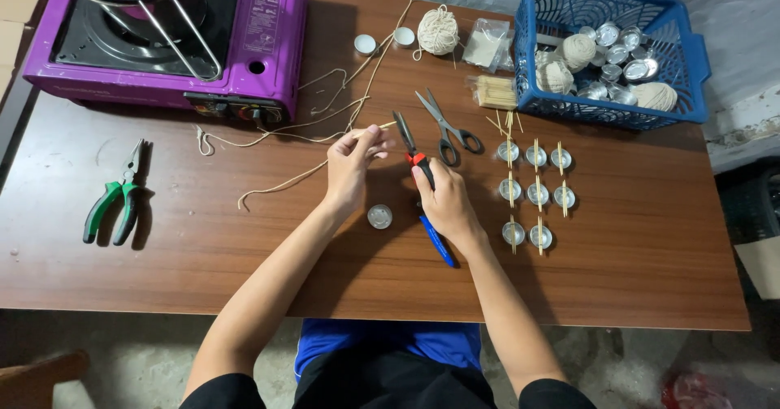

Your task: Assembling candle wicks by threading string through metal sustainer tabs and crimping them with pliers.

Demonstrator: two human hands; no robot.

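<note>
My left hand pinches a thin wooden stick together with a length of pale string that trails off to the left. My right hand grips a pair of pliers with red and blue handles, its dark jaws pointing up toward the stick's end. A small round metal cup lies on the table between my hands. Grey scissors rest just beyond the right hand.
Rows of small metal cups with sticks laid across them sit at the right. A blue basket holds more cups and string balls. A purple gas stove stands at the back left, green pliers on the left, a string ball behind.
</note>
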